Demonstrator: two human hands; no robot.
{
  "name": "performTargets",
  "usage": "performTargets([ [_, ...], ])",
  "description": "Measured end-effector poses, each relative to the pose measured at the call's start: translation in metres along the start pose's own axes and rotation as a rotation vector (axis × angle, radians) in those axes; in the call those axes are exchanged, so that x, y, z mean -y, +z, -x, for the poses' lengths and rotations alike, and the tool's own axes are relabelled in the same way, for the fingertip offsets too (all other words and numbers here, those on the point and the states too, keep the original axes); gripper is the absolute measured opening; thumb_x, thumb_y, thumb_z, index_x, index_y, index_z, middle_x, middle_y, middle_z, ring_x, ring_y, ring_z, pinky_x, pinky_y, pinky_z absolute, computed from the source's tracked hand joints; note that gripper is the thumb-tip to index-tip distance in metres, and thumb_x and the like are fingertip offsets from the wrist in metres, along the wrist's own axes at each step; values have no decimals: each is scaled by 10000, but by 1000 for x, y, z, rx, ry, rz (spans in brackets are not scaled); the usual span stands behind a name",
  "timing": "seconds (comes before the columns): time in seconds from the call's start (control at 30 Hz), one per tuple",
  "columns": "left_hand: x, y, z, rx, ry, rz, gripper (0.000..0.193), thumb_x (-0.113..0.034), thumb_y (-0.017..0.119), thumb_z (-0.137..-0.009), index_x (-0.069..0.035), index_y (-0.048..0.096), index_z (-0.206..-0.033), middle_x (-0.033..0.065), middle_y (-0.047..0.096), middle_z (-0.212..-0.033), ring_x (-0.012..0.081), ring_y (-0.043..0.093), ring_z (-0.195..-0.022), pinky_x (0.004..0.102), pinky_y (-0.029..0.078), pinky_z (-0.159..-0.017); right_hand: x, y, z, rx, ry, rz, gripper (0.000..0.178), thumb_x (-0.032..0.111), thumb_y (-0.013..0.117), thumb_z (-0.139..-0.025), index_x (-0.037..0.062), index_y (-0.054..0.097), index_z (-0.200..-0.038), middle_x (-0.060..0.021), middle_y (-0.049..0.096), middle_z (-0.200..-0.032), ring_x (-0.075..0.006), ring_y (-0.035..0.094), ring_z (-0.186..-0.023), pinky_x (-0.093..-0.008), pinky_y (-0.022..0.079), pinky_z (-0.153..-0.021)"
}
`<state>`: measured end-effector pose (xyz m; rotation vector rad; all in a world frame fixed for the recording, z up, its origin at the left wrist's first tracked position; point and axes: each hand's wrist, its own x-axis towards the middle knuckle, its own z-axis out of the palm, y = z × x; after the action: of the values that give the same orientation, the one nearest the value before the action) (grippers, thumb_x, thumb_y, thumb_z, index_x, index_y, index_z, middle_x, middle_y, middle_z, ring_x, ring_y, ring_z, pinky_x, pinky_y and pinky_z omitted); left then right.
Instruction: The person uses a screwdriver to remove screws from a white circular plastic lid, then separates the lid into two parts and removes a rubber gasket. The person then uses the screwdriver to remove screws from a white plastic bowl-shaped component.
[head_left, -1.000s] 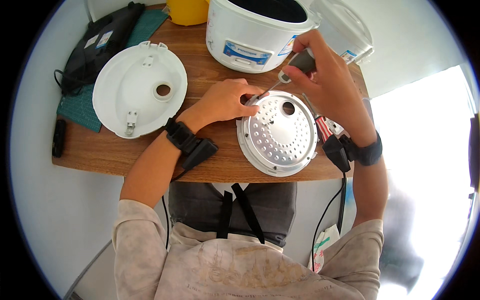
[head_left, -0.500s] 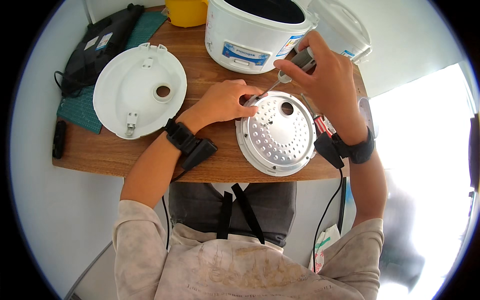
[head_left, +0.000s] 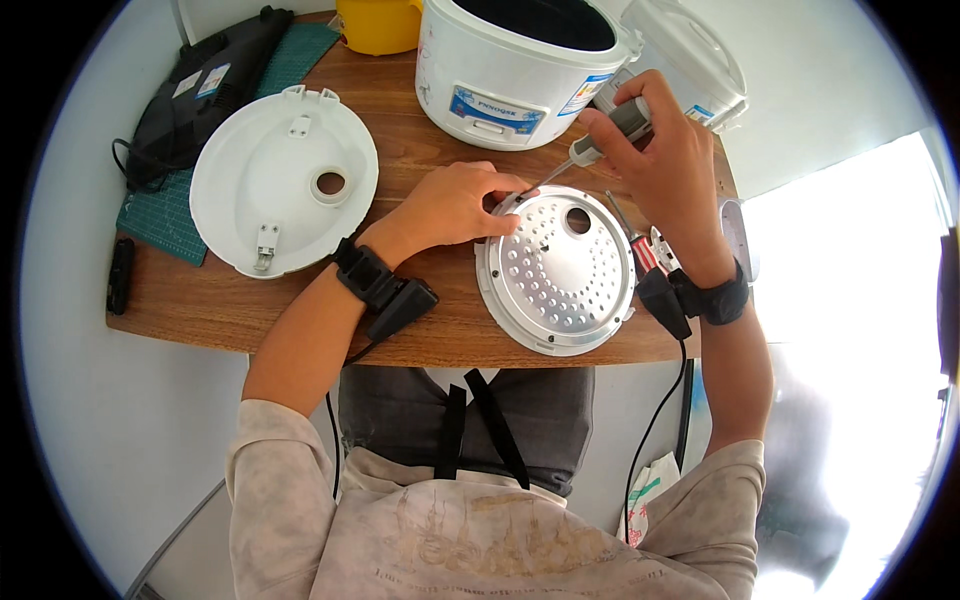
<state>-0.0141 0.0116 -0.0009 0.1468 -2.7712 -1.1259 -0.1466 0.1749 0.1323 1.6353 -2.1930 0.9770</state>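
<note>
A round metal plate with many holes point(head_left: 557, 275), set in a white plastic rim, lies near the table's front edge. My left hand point(head_left: 455, 203) pinches that plate's upper left rim between thumb and fingers. In my right hand point(head_left: 665, 165) is a grey-handled screwdriver point(head_left: 600, 142), held at a slant. Its shaft runs down leftward to the rim beside my left fingertips; the exact tip contact is too small to make out. To the left lies a white round lid shell point(head_left: 225, 195) with a round hole and metal brackets.
A white rice cooker body point(head_left: 500, 75) stands behind the plate, with a second white appliance point(head_left: 690, 60) at its right. A red-and-white-handled screwdriver point(head_left: 645, 252) lies right of the plate. At the left are a black device point(head_left: 195, 110), a green cutting mat point(head_left: 160, 220) and a yellow container point(head_left: 380, 25).
My right hand and its screwdriver have shifted slightly right and down, with the fingers turned a little on the handle. The left hand stays on the plate's rim.
</note>
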Motion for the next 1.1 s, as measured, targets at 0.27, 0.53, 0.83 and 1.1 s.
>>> performTargets([
  [0.27,-4,-2,1,4,-7,16,471,-373,745,-811,-195,702,-1245,90,635,-919,244,644,-841,374,515,-745,4,2,-1,0,-118,95,375,292,791,-857,33,531,-936,-137,657,-669,-282,698,-608,-338,540,-552],
  [0.53,0,1,1,-34,50,-18,454,-351,749,-840,-193,694,-1262,86,611,-918,207,606,-762,343,494,-696,16,-2,1,92,-147,236,349,280,769,-871,42,523,-937,-115,628,-600,-284,662,-555,-344,504,-515],
  [0.83,2,2,1,-32,47,-2,459,-356,746,-842,-213,694,-1275,78,599,-896,195,599,-751,341,490,-687,15,-3,-7,136,-122,62,281,200,737,-883,42,523,-974,-141,634,-630,-311,647,-577,-362,499,-554],
  [1.1,-1,0,1,-22,35,7,501,-331,759,-833,-186,666,-1303,81,637,-953,197,614,-767,333,506,-704,15,-9,-8,225,-66,-52,269,175,724,-889,66,542,-1056,-120,696,-719,-272,699,-646,-354,531,-615],
])
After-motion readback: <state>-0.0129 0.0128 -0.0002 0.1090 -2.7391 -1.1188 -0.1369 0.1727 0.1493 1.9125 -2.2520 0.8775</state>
